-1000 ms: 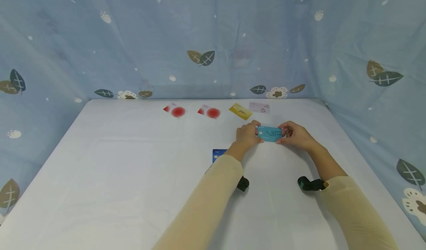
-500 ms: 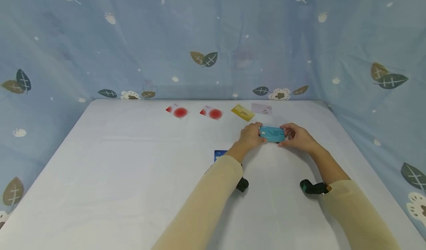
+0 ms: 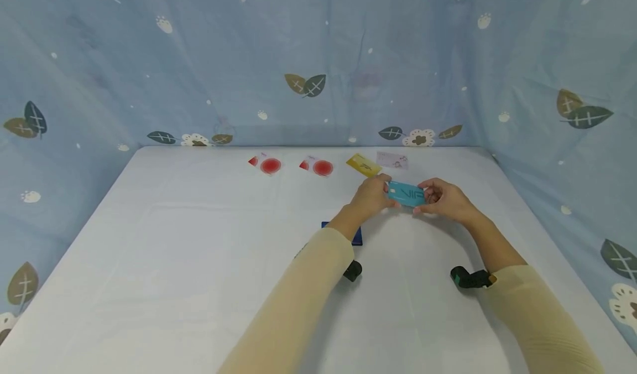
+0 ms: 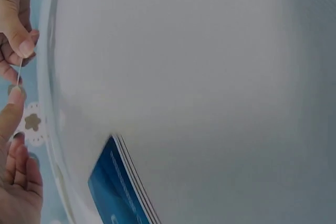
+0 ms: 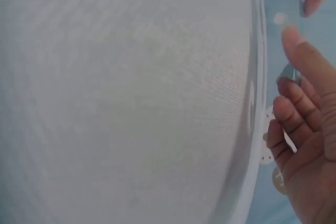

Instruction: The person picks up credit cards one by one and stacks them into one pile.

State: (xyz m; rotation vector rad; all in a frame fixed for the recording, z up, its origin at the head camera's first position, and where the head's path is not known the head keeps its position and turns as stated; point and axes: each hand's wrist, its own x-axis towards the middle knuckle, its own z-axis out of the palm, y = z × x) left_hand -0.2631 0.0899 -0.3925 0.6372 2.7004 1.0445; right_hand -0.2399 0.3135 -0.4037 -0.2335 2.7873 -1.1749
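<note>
Between my two hands is a light blue VIP card (image 3: 405,195), held up over the far right part of the table. My left hand (image 3: 372,195) pinches its left end between thumb and fingers. At the opposite end, my right hand (image 3: 444,199) pinches it the same way. In the left wrist view the card (image 4: 20,72) shows edge-on as a thin line. Below the left forearm lies a small stack of cards with a dark blue card (image 3: 356,237) on top, partly hidden by the arm; the left wrist view shows the layered edges of this stack (image 4: 118,187).
Along the back of the white table (image 3: 164,252) lie two red-and-white cards (image 3: 270,166) (image 3: 322,167), a yellow card (image 3: 364,165) and a pale pink card (image 3: 392,160). A blue leaf-patterned curtain (image 3: 224,58) stands behind and at both sides.
The VIP card has risen slightly and tilted, its right end now lower. My left forearm has shifted a little left, uncovering the right part of the dark blue card. Both hands keep their pinch.
</note>
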